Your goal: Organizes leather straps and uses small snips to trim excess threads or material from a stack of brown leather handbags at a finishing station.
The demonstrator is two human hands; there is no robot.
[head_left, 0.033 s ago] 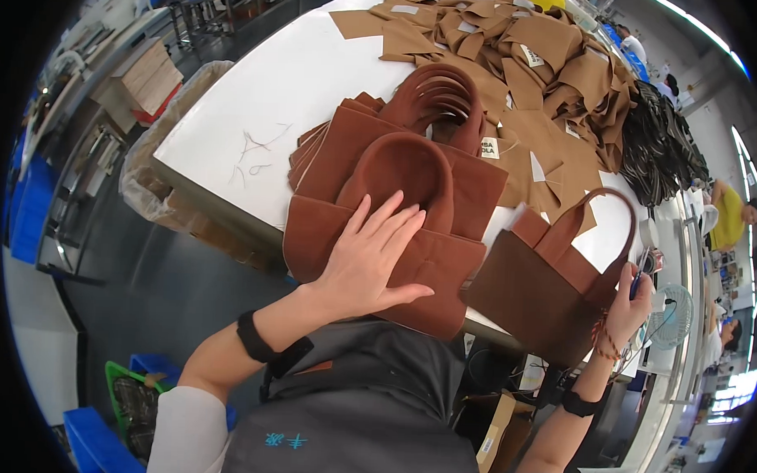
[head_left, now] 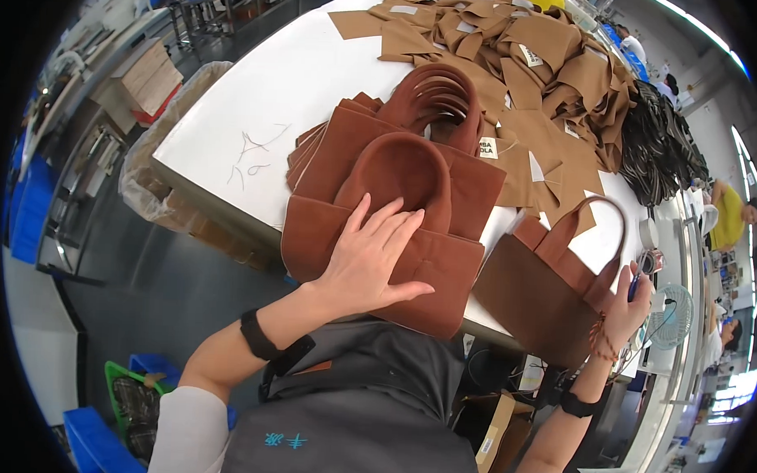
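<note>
Where left grip (head_left: 367, 268) rests, red-brown bag (head_left: 446, 279) lies beneath

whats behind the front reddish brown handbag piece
More reddish-brown handbag pieces, with several arched handles lined up, show behind the front handbag piece; their lower parts are covered.

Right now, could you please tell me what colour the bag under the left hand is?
The bag is reddish brown, seen best in the head view.

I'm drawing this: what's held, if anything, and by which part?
The right hand holds a small blue thing, gripped part hidden. Whether it grips the dark bag can't be told. The left hand lies open on the red-brown bag.
</note>
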